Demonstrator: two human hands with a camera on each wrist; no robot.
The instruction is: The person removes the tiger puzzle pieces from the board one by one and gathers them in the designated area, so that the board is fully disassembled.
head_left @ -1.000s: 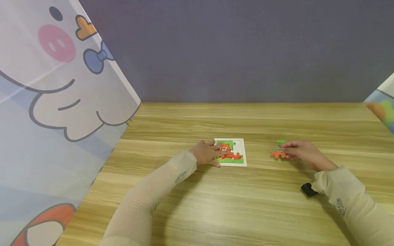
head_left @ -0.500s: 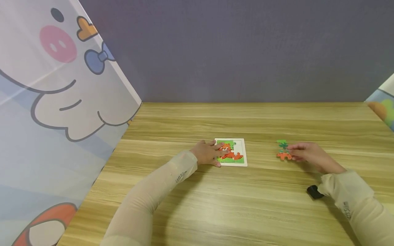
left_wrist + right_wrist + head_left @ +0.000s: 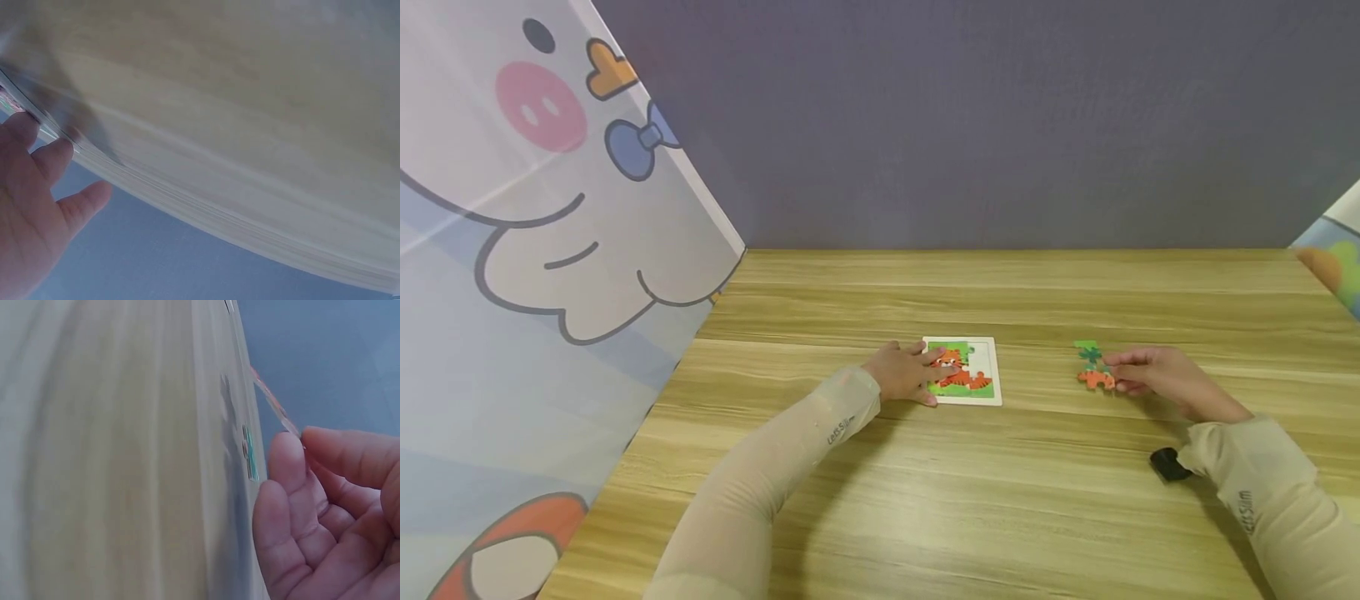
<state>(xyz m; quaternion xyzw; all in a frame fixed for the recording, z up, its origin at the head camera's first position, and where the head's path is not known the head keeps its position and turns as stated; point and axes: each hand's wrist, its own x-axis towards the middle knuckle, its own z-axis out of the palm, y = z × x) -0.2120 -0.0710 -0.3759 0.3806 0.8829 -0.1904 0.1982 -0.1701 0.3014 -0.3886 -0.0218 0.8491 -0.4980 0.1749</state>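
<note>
My left hand (image 3: 904, 373) rests with spread fingers on the left part of a jigsaw puzzle board (image 3: 998, 375) with a white frame. An orange tiger on green is partly laid in it; a white gap shows at its upper right. To the right, my right hand (image 3: 1176, 382) pinches an orange striped puzzle piece (image 3: 1097, 380) between thumb and fingers. The right wrist view shows this puzzle piece (image 3: 274, 400) edge-on, held above the table. Just behind it a green puzzle piece (image 3: 1087, 351) lies on the table, partly hidden by the held piece.
The wood-grain table (image 3: 970, 500) ends at a grey panel (image 3: 1000, 125) at the back. A cartoon-printed panel (image 3: 587, 250) stands along the left side. Under my right wrist is a small black object (image 3: 1169, 465), apparently part of the wrist camera.
My right hand has drawn to the right with the orange puzzle piece, uncovering more of the green piece behind it. The left hand has stayed on the board.
</note>
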